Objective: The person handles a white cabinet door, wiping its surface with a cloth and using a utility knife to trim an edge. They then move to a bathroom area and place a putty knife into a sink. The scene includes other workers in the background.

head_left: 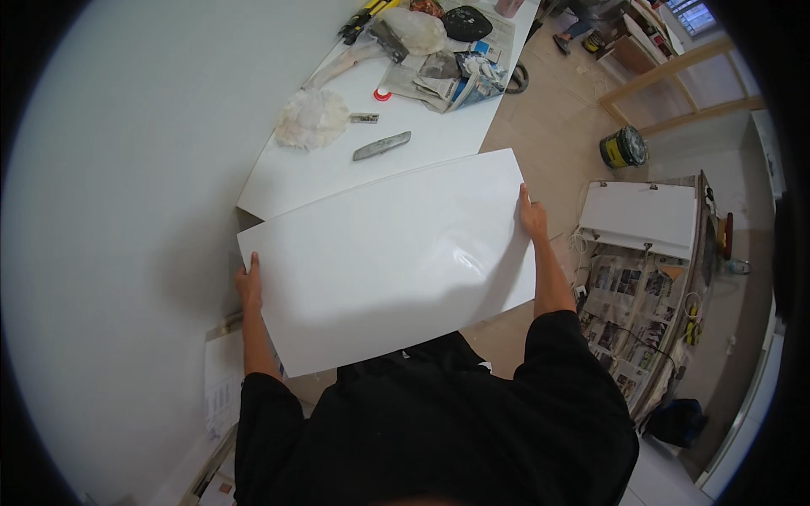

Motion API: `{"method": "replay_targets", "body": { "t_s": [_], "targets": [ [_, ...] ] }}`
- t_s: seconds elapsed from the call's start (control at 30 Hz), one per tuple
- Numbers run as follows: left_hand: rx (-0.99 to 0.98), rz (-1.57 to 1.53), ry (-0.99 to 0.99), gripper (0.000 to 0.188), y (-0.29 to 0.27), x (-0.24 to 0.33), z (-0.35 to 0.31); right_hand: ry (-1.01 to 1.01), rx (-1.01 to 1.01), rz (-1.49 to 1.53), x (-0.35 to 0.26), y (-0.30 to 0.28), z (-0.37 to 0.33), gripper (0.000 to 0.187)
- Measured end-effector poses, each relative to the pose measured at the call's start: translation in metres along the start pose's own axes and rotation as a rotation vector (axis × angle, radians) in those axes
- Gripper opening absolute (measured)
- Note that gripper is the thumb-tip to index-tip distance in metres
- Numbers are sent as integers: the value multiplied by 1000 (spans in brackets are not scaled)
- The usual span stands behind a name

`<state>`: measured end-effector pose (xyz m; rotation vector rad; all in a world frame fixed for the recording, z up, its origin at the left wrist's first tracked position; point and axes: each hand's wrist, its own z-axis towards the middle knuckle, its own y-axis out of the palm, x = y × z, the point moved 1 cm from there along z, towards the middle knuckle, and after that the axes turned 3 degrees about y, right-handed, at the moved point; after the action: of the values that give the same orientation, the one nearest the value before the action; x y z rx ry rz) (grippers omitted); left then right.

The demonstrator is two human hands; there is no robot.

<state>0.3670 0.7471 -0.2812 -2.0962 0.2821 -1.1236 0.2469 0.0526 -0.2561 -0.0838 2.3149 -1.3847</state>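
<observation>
A large white glossy panel [380,261] spans the space in front of my body, its far edge overlapping the near end of a white table [295,181]. My left hand [248,283] grips the panel's left edge, thumb on top and fingers out of sight underneath. On the opposite edge, my right hand [532,217] holds it the same way near the far right corner. Light reflects off the panel's right half. Just beyond it on the table lie a grey utility knife [382,146], a small blade-like piece [364,118] and a red-and-white ring [382,94].
Crumpled clear plastic [310,120], newspapers [430,88] and a black item [467,24] cover the table's far part. To the right stand a black-and-yellow bucket [623,148] and a newspaper-covered bench [629,295] with a clamped white board [639,212]. A wall [152,211] borders the left; a person's foot [562,44] shows far off.
</observation>
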Motion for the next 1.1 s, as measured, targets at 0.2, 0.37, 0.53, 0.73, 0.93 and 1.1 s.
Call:
{"method": "replay_targets", "body": {
  "t_s": [0.2, 0.37, 0.53, 0.73, 0.93, 1.1],
  "targets": [
    [-11, -83, 4, 86, -3, -8, 6, -4, -3, 28, -1, 13, 4, 111],
    [-240, -258, -68, 82, -2, -7, 4, 2, -59, 19, 13, 13, 23, 111],
    [-252, -253, -72, 81, -6, -15, 17, -2, 19, 19, 9, 21, 24, 111],
    [-90, -69, 70, 85, -11, -4, -5, -148, -233, 51, 7, 6, 25, 113],
    [87, 506, 752, 80, 26, 65, -94, -199, -92, 30, 0, 5, -10, 104],
    [-44, 600, 978, 76, 124, 115, -169, -375, 303, -89, -5, 1, -43, 82]
  ]
}}
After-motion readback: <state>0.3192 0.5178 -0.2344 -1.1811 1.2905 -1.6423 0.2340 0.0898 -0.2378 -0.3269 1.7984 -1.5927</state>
